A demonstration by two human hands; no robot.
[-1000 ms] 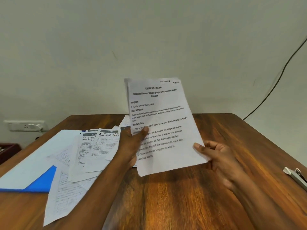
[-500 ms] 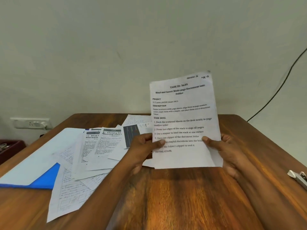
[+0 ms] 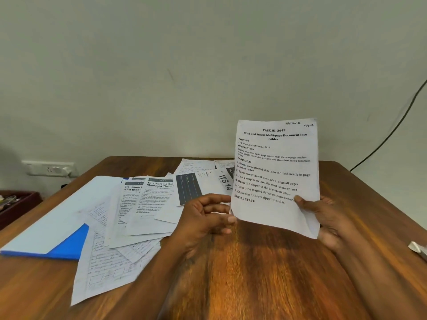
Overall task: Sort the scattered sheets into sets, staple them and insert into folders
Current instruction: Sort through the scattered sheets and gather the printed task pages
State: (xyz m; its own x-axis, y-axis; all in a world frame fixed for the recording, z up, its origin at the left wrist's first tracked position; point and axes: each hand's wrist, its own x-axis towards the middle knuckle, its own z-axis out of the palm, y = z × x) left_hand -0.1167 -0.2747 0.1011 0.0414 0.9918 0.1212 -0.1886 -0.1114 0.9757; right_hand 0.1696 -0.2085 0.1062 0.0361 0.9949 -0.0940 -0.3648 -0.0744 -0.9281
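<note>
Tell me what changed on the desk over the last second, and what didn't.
The printed task sheet has travelled from the middle of the view to the right. The left hand has let go of its lower edge and now hangs loosely curled beside it; the right hand still pinches the lower right corner, holding it upright. The scattered sheets, blue folder and stapler stayed put.

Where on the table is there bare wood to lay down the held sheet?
Bare wood shows on the table in front of both hands, and along the right side between the held sheet, gripped by the right hand, and the stapler. The left half is crowded with scattered sheets and the blue folder.
</note>
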